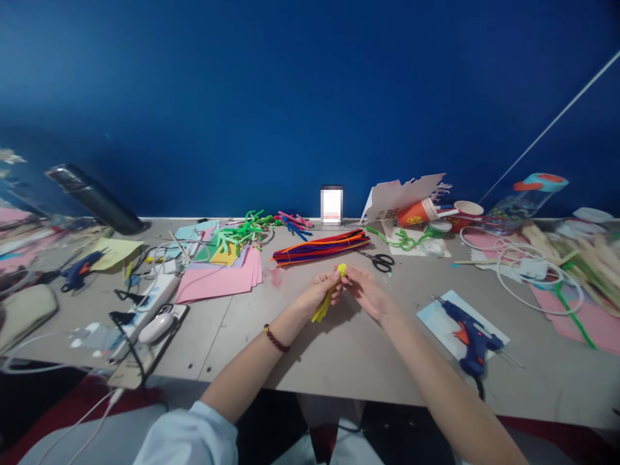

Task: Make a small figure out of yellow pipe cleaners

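Observation:
My left hand (316,296) is closed around a small bundle of yellow pipe cleaners (321,312). Its folded or twisted top shows above my fingertips, and the loose ends hang below toward me. At that top, the fingers of my right hand (367,294) pinch the yellow bundle from the other side. Both hands hover over the middle of the table. Beyond them lies a tied bunch of red, orange and purple pipe cleaners (320,250). Black-handled scissors (380,261) rest just past my right hand.
A blue glue gun (472,336) sits on light-blue paper at right. Left are pink paper sheets (220,279), green pipe cleaners (245,231), a power strip (145,313) and a white mouse (155,328). A phone (332,205) stands against the blue wall; paper cups (416,212) lie back right.

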Action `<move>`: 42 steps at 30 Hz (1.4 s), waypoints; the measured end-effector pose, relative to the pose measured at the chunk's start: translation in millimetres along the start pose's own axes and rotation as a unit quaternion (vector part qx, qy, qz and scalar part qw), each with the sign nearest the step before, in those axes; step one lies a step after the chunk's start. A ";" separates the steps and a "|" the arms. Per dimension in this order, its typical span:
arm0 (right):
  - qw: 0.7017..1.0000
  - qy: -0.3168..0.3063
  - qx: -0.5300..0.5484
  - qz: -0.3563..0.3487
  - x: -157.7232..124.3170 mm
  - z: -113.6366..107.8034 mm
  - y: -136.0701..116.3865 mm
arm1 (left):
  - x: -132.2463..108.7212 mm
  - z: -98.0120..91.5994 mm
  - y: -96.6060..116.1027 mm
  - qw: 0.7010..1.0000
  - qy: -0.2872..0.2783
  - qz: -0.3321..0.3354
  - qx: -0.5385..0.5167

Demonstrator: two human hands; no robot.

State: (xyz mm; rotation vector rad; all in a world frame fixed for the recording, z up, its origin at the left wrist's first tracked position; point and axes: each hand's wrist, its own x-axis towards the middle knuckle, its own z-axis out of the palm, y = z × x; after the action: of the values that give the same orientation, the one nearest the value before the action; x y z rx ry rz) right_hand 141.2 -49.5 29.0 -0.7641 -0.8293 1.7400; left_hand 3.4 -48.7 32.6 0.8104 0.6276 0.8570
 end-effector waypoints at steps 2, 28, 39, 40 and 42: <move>1.000 -0.002 -0.002 0.001 0.0 0.4 0.5 | 0.5 -1.8 -0.6 1.000 -0.011 0.003 -0.011; 0.979 0.014 -0.200 -0.035 4.1 2.7 17.5 | 1.9 -0.8 8.6 0.960 0.169 0.202 0.094; 0.974 0.016 -0.214 -0.073 5.0 0.8 17.3 | -0.9 -2.4 13.7 0.938 0.182 0.244 0.165; 0.971 0.037 -0.211 -0.107 4.8 0.8 14.4 | -1.6 -2.5 14.7 0.927 0.190 0.256 0.196; 0.960 0.067 -0.210 -0.174 3.5 0.6 8.0 | -3.4 -1.7 16.7 0.894 0.208 0.286 0.275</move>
State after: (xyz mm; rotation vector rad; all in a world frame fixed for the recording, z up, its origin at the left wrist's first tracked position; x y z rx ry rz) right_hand 135.6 -48.2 22.5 -0.9383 -1.1814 1.1997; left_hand -6.4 -44.3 45.9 1.3825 1.0647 1.4463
